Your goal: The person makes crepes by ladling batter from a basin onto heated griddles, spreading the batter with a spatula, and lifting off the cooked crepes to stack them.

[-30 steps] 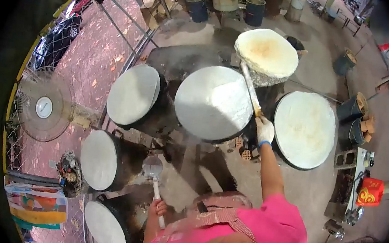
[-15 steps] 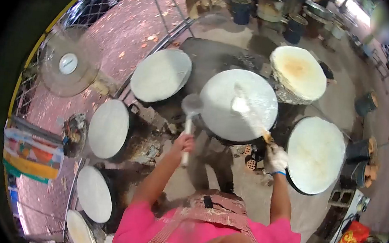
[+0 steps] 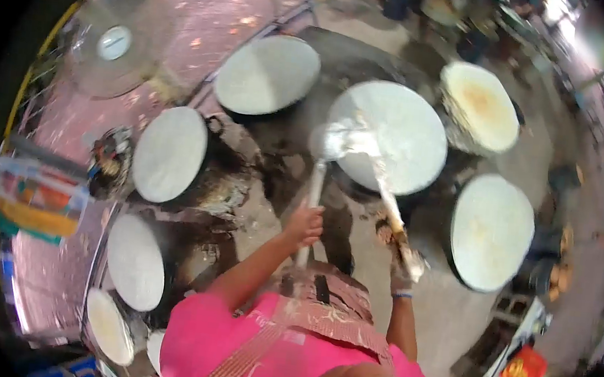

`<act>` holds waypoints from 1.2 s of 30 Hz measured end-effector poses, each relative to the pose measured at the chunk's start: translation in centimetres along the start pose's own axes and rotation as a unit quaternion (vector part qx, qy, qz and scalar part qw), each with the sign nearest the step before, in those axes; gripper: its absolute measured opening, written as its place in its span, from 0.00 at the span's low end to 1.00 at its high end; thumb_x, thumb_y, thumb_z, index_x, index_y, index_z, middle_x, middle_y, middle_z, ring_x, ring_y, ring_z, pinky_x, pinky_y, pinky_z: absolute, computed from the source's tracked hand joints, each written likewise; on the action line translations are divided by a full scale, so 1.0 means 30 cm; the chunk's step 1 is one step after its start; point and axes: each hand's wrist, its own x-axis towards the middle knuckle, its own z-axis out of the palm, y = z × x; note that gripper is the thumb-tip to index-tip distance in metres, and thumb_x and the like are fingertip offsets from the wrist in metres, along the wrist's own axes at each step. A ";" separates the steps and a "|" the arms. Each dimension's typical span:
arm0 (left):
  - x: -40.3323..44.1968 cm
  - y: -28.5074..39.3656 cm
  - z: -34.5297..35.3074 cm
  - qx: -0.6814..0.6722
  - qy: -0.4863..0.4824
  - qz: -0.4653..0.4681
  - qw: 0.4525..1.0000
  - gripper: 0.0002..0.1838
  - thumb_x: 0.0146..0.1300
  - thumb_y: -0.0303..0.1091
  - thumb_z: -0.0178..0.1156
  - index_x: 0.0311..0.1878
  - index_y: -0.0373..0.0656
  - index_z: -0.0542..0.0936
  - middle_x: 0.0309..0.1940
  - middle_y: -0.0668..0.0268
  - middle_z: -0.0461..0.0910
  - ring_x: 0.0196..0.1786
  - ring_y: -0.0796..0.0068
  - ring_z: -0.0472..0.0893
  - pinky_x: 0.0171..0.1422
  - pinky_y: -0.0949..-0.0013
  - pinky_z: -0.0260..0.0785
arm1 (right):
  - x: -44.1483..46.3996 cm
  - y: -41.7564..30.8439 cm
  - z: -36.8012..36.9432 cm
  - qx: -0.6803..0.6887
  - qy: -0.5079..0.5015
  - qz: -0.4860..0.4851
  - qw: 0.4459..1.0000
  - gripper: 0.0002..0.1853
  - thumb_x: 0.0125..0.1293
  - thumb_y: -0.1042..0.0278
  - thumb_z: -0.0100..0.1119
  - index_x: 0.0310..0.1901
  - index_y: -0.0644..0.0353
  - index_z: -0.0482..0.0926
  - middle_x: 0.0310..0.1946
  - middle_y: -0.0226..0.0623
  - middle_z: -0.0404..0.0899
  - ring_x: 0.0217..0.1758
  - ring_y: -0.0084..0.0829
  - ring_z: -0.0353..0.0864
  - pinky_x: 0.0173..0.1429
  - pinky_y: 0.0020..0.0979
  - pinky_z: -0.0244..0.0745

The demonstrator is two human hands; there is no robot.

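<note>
My left hand [image 3: 304, 226] is closed around the pale handle of a long ladle [image 3: 316, 181]. The ladle's round bowl is at the left edge of a large round pan [image 3: 411, 144] with a white, shiny surface. In my gloved right hand [image 3: 403, 269] is a long wooden stick [image 3: 386, 191], its far part coated in white. Thick white paste [image 3: 354, 139] sits at the stick's far end, overlapping the ladle bowl. Blur hides whether the stick and ladle touch. The glove looks white, with a blue band at the wrist.
More round white-topped pans stand around me: one far left [image 3: 268, 75], one left [image 3: 169, 154], one right [image 3: 492, 232]. A thick pale stack [image 3: 480, 107] is at the far right. A standing fan [image 3: 114, 43] and a plastic bag [image 3: 39, 199] are at the left.
The stick's white end has moved left from the middle of the pan to the ladle bowl. My right hand has drawn back towards me. The whole view has shifted.
</note>
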 end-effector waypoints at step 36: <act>-0.321 -0.624 0.079 -0.413 -0.103 -0.172 0.889 0.17 0.67 0.44 0.45 0.25 0.43 0.65 0.14 0.70 0.59 0.15 0.78 0.62 0.18 0.73 0.56 | -0.246 1.201 -0.568 0.041 0.209 0.560 0.800 0.21 0.52 0.52 0.56 0.34 0.66 0.76 0.27 0.52 0.78 0.33 0.48 0.78 0.38 0.42 0.70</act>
